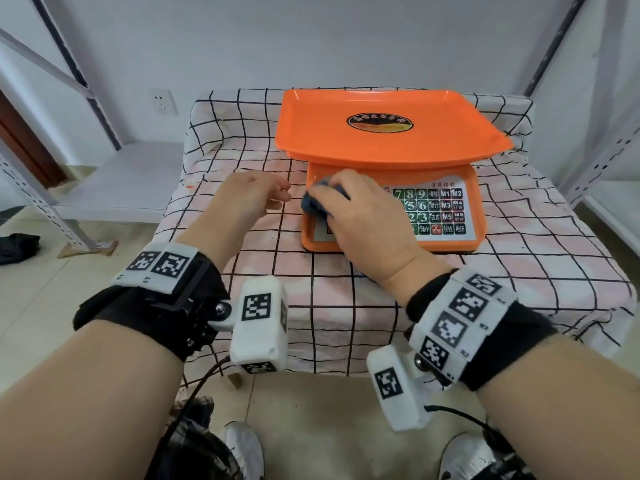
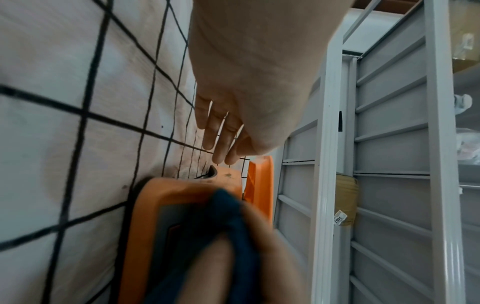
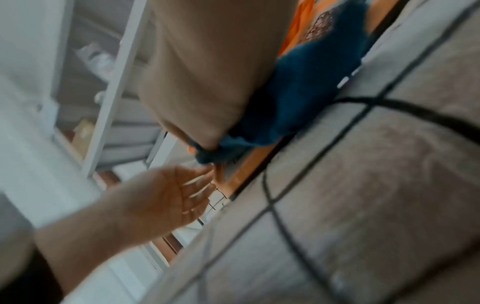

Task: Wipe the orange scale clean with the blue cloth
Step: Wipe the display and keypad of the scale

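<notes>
One orange scale (image 1: 391,181) sits far right on the checked-cloth surface (image 1: 242,271). Right hand (image 1: 367,216), fingers curled around the bunched blue cloth (image 1: 313,204), presses it on the scale's near-left display panel. Left hand (image 1: 247,195) hovers beside it, fingers loose, holding nothing. Wiping appears underway; the keypad and tray likely come next.

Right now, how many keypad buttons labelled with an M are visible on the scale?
5, on the orange scale front panel, right side: M1 and M2 on top, M3 and M4 below, M5 under M3. The right hand hides other keys.
</notes>
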The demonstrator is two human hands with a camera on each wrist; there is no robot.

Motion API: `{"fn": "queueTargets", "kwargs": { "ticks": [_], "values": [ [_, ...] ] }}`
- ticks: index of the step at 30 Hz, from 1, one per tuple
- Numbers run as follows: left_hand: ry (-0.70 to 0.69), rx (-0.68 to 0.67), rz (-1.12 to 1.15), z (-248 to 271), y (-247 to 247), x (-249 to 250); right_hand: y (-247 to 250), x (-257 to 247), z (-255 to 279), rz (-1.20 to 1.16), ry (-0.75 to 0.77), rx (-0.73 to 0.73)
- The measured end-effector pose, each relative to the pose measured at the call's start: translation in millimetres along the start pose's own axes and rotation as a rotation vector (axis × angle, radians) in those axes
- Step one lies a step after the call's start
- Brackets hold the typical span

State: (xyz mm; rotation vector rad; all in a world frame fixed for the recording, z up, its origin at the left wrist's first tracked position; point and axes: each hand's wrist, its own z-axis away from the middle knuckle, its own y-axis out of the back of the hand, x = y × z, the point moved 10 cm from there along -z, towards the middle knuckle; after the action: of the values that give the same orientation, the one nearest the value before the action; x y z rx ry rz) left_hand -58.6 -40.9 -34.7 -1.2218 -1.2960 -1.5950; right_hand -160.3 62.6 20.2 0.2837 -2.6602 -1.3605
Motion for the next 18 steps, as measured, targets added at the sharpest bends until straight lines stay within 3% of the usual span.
{"fn": "queueTargets", "kwargs": {
  "ticks": [2, 3, 8, 13, 18],
  "values": [
    [-0.01, -0.017, -0.009, 3, -2, 0, 15, -7, -6, -0.015, 0.035, 0.196],
    [-0.015, -0.022, -0.011, 3, -2, 0, 9, -10, -9, -0.008, 0.044, 0.197],
    [-0.004, -0.006, -0.037, 2, 6, -5, -45, -1, -7, -0.161, -0.087, -0.158],
    [0.003, 0.007, -0.013, 4, 6, -3, -45, -19, 8, -0.233, 0.062, -0.272],
    [0.005, -0.04, -0.035, 9, -7, 1, -34, 15, 19, -0.312, -0.028, -0.279]
  ]
}}
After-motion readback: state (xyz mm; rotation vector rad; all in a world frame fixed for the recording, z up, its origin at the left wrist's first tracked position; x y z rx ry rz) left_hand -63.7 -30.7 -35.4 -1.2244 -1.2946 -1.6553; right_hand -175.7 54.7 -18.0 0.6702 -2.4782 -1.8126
